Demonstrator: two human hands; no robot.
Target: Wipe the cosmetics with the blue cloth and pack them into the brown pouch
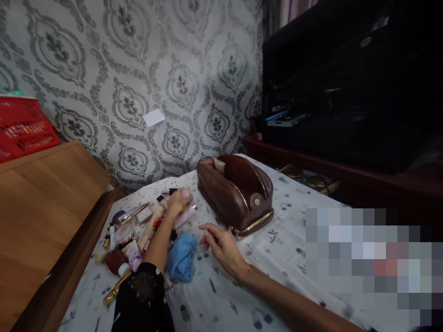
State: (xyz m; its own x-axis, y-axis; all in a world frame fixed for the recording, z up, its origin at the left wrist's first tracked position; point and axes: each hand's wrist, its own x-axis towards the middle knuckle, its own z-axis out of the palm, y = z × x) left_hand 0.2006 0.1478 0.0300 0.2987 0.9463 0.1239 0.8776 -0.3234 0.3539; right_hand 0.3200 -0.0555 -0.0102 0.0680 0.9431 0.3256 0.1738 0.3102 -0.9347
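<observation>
My left hand (177, 203) reaches over the far side of a pile of cosmetics, its fingers closed around a small pink rounded item (186, 193). A pale pink tube (187, 216) lies just below that hand. My right hand (223, 249) hovers over the cloth with fingers apart and nothing in them. It is between a crumpled blue cloth (182, 257) and a brown leather toiletry bag (224, 198), whose zipped top gapes. Left of my forearm are a round compact (123, 234), a white and purple tube (133, 254), a dark red bottle (116, 261) and a gold tube (117, 288).
A patterned white tablecloth (214, 299) covers the surface. At left stands a wooden panel (44, 193) with a red basket (26, 127) above. A black television (346, 92) stands at right, above an open drawer (311, 180). The lower right is pixelated.
</observation>
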